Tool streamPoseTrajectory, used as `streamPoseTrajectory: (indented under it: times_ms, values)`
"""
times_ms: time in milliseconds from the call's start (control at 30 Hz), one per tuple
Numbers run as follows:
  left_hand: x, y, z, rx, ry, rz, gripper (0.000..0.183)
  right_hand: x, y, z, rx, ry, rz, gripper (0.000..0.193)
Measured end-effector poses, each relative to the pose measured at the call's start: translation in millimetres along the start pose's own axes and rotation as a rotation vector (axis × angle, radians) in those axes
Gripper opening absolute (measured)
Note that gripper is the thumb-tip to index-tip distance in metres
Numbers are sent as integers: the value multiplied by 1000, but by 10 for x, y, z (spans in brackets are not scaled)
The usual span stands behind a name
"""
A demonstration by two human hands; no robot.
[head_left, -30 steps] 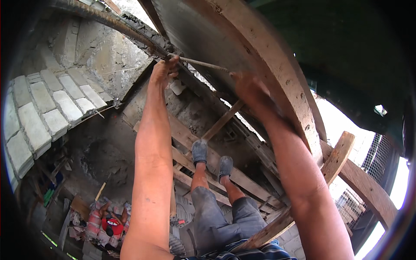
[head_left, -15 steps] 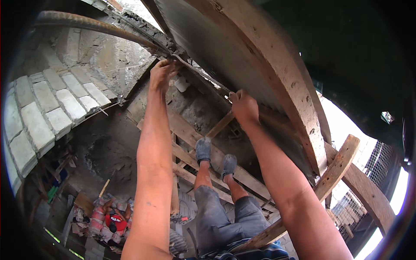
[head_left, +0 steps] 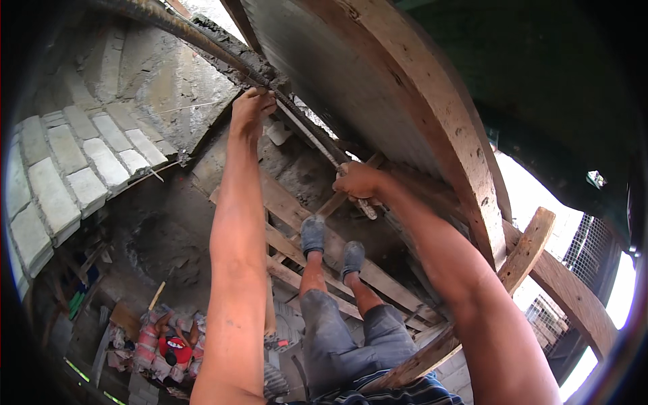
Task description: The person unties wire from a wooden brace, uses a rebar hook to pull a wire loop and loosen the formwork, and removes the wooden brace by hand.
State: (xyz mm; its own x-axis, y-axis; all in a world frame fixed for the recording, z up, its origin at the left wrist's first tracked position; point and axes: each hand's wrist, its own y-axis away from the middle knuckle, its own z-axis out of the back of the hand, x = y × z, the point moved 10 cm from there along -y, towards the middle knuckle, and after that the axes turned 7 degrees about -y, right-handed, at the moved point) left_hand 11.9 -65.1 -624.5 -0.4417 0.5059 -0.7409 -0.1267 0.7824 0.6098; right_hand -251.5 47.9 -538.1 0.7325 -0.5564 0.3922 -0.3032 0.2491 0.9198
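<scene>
The rod [head_left: 312, 140] slants from upper centre to mid-frame. The right hand [head_left: 358, 181] grasps it near its lower end; the left hand [head_left: 254, 108] curls by its upper end, grip unclear. Holding both ends in line should steady it.

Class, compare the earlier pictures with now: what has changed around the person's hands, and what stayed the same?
The right hand has moved down and slightly left in the picture, swinging the held end of the thin rod down with it; the tip now shows beyond the hand. The left hand stays by the rod's upper end; the shoes stay put.
</scene>
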Motion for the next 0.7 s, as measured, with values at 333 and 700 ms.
streamPoseTrajectory:
  times_ms: [333, 700]
  values:
    - [-471, 0, 99, -274, -1097, -588, 47, 177, 111, 407, -473, 485, 283, 52]
    - [-506, -206, 81, -241, -1267, -576, 29, 310, 82, 696, -382, 793, 52, 32]
